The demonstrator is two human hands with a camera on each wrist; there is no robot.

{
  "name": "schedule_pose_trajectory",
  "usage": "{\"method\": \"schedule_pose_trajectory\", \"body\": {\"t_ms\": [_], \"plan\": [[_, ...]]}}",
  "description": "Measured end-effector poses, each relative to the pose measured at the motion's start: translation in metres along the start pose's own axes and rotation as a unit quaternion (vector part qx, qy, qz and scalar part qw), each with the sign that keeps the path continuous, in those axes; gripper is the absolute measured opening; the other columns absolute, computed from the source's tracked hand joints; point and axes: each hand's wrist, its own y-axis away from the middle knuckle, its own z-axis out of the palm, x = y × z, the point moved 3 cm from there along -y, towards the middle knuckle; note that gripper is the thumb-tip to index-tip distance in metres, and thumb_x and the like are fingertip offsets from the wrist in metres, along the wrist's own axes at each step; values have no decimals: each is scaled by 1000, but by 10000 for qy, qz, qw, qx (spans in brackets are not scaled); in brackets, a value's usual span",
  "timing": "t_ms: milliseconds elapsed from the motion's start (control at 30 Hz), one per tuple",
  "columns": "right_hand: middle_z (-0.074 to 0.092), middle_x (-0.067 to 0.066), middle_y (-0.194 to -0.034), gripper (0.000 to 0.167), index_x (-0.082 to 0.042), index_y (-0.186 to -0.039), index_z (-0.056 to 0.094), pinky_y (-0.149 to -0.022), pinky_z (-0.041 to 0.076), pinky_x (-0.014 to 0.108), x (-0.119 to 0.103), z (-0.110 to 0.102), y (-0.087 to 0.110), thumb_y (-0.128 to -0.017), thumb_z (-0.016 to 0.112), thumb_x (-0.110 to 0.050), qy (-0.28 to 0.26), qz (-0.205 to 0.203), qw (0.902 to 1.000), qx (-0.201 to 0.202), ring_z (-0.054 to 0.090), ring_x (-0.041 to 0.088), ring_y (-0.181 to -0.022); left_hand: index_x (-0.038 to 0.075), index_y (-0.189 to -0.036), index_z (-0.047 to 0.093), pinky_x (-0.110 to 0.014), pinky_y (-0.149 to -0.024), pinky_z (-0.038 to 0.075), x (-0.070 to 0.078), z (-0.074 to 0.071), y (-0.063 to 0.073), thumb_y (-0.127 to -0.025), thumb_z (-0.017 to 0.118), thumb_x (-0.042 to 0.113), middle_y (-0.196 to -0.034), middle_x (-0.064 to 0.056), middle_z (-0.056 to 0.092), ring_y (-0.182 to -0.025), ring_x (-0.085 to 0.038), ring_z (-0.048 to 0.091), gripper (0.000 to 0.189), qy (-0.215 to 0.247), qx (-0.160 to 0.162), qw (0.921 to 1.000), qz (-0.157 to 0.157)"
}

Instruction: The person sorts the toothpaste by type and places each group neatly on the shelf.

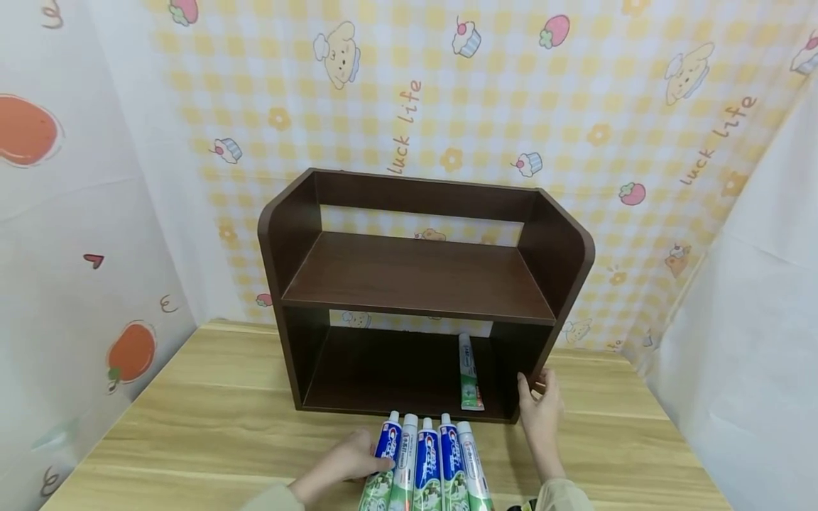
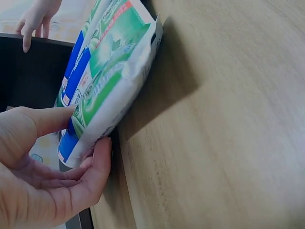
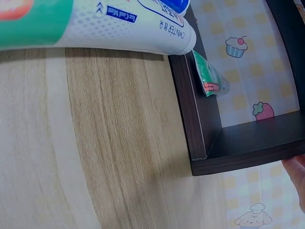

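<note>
Several toothpaste tubes lie side by side in front of a dark brown two-tier shelf, some blue and green, others white and green. My left hand holds the leftmost blue-and-green toothpaste tube, thumb on top and fingers curled under its edge in the left wrist view. At the shelf's right side panel, my right hand grips the lower front edge, thumb on the near side and fingers round the outside. On the lower tier, towards the right, lies one white-and-green toothpaste tube, its cap pointing to the back.
A light wooden table bears the shelf and the tubes. Behind stands a yellow checked cloth with cartoon prints, and white cloths hang at both sides. A small dark object shows by the right sleeve.
</note>
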Motion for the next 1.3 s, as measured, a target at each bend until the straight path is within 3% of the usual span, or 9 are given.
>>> {"method": "schedule_pose_trajectory", "body": {"t_ms": [100, 233, 367, 533, 767, 933, 1167, 1300], "plan": [[60, 18, -91, 15, 2, -93, 53, -60, 44, 7, 0, -1, 0, -84, 61, -5, 63, -22, 10000, 41, 60, 32, -83, 3, -70, 59, -19, -41, 35, 3, 1, 1, -76, 71, 18, -57, -1, 55, -46, -8, 43, 20, -28, -76, 9999, 76], [60, 18, -91, 16, 2, -94, 53, -61, 44, 10, 1, -1, 0, -84, 62, -6, 131, -59, 9999, 38, 61, 33, -83, 1, -74, 59, -23, -43, 46, 4, 1, 0, -78, 69, 16, -61, -2, 58, -49, -10, 51, 18, 89, -162, 9998, 43], [60, 18, -91, 16, 2, -93, 53, -62, 45, 12, 0, -1, 0, -84, 62, -6, 186, -85, 9998, 22, 62, 34, -83, -3, -77, 58, -27, -49, 53, 2, -2, 1, -79, 67, 11, -64, -6, 61, -53, -14, 58, 17, 457, -311, 9985, -53], [59, 19, -90, 15, 2, -92, 52, -60, 46, 16, 0, -1, 0, -83, 62, -6, 224, -197, 9995, 99, 61, 35, -81, -8, -83, 55, -31, -55, 56, 5, -11, 1, -82, 65, 10, -70, -11, 63, -60, -18, 64, 21, 819, -449, 9955, -152], [58, 19, -91, 16, 2, -90, 51, -58, 46, 19, -1, -2, 1, -83, 62, -6, 257, -257, 9993, 108, 62, 36, -81, -6, -79, 54, -29, -54, 56, 15, -20, 3, -81, 67, 14, -71, -11, 61, -56, -15, 61, 25, 775, -371, 9961, -211], [59, 18, -91, 16, 1, -90, 51, -59, 48, 21, -1, -2, 1, -83, 63, -7, 292, -254, 9992, 136, 62, 35, -80, -5, -80, 54, -28, -55, 56, 26, -25, 4, -82, 67, 17, -73, -10, 62, -57, -14, 62, 26, 849, -477, 9950, -203], [60, 19, -93, 17, 0, -92, 51, -62, 48, 20, 0, -2, 1, -84, 62, -8, 288, -222, 9993, 23, 62, 35, -83, -4, -80, 63, -30, -56, 56, 54, -35, 6, -84, 66, 23, -69, -7, 65, -55, -11, 61, 28, 633, -731, 9949, 295], [59, 20, -94, 17, 1, -93, 51, -63, 48, 18, 0, -2, 1, -84, 62, -9, 240, -149, 9996, -23, 62, 35, -85, -4, -81, 64, -34, -58, 56, 72, -40, 8, -84, 65, 26, -70, -8, 67, -55, -13, 63, 30, 768, -847, 9922, 491]]}}
